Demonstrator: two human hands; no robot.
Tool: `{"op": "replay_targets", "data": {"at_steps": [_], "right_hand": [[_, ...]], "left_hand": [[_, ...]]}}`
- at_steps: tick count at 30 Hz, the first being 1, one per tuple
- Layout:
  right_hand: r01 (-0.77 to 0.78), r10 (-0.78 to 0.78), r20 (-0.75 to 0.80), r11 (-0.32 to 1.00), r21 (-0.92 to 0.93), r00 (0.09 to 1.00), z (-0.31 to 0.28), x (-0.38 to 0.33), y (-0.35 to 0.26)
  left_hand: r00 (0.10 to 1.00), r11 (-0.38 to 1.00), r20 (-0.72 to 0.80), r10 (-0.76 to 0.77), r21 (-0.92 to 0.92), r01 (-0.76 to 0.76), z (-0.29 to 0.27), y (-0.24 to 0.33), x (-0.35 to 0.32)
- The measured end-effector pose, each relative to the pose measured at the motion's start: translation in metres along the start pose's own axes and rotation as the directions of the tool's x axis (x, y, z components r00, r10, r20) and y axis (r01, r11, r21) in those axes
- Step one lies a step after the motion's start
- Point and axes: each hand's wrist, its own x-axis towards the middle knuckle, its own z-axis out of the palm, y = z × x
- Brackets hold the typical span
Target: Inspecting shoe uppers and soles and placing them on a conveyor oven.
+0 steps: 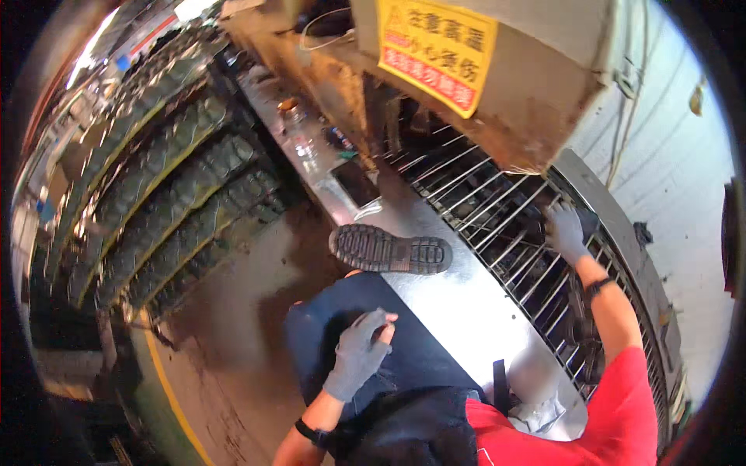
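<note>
A dark ribbed shoe sole (390, 250) lies tread up across the edge of the metal ledge, in front of my knees. My left hand (359, 353), in a grey glove with bare fingertips, hovers over my lap; its fingers are loosely bent, thumb apart, with nothing visible in them. My right hand (567, 231), also gloved, reaches over the metal bar rack (509, 260) on the right. Its fingers curl at a dark object, partly hidden by the hand, whose kind I cannot make out. More dark shoe-like pieces (579, 322) sit among the bars below it.
A large box-shaped machine housing (544, 93) with a yellow warning label (439, 46) overhangs the rack. On the metal ledge (458, 311) lie a phone-like dark slab (355, 182) and a clear jar (303, 147). Shelves of dark shoes (179, 186) stand at left.
</note>
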Motion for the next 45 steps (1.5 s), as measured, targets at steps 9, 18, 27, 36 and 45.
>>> {"op": "replay_targets", "data": {"at_steps": [9, 18, 27, 36, 45], "right_hand": [[0.139, -0.101, -0.106, 0.882, 0.451, 0.989, -0.043, -0.143, -0.017], [-0.467, 0.404, 0.446, -0.054, 0.883, 0.798, 0.031, -0.132, -0.003], [-0.505, 0.315, 0.572, -0.271, 0.819, 0.758, 0.073, -0.130, 0.017], [-0.690, -0.054, 0.708, -0.289, 0.664, 0.704, 0.003, -0.118, -0.063], [-0.413, -0.581, 0.273, -0.120, 0.903, 0.766, -0.138, -0.116, -0.292]], "left_hand": [[0.832, 0.550, 0.337, 0.441, 0.631, -0.547, 0.032, -0.003, 0.133], [0.853, 0.155, 0.514, 0.093, 0.839, -0.522, 0.021, 0.056, 0.140], [0.689, 0.347, 0.379, 0.618, 0.654, -0.672, -0.036, -0.048, -0.038], [0.918, 0.942, -0.213, 0.335, 0.101, -0.321, -0.063, -0.046, -0.058], [0.970, 0.481, -0.239, -0.032, -0.855, -0.195, -0.039, 0.038, -0.010]]}}
